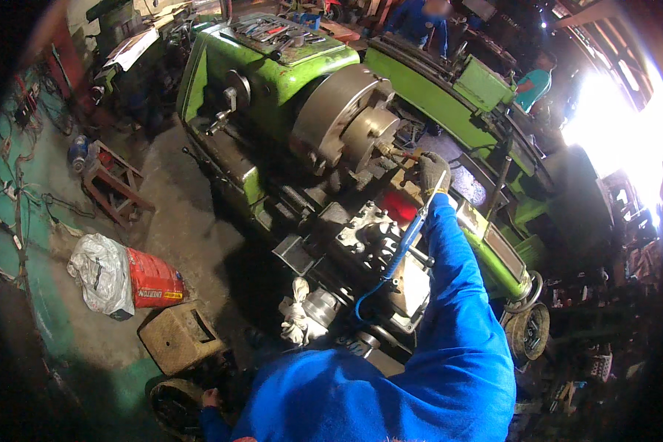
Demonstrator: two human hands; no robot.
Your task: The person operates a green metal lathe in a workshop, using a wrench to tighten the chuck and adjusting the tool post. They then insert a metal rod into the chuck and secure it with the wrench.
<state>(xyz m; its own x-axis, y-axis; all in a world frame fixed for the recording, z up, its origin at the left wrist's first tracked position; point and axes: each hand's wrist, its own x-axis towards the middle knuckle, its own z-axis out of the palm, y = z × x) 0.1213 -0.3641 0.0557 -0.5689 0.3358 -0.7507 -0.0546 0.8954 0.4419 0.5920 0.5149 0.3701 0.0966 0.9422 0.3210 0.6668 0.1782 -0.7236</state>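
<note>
My right hand point(435, 174), in a grey knit glove, reaches out to the lathe chuck point(372, 136). Its fingers are closed round a thin reddish-brown rod point(405, 154), which points at a small brass-coloured part point(384, 149) at the chuck's centre. Whether rod and part touch, I cannot tell. Beside my right wrist lies a slim blue tool point(404, 247) with a pale thin tip and a blue hose, slanting over the tool post point(368, 228). Low at the left, my left hand point(211, 398) is beside a dark round wheel point(175, 407); its fingers are too small to make out.
The green lathe headstock point(272, 81) carries several hand tools on top. A knotted white rag point(297, 313) hangs by the carriage handwheel. On the floor stand a red-and-white sack point(129, 276), a brown box point(180, 337) and a wooden stool point(114, 180). Two people are beyond the lathe.
</note>
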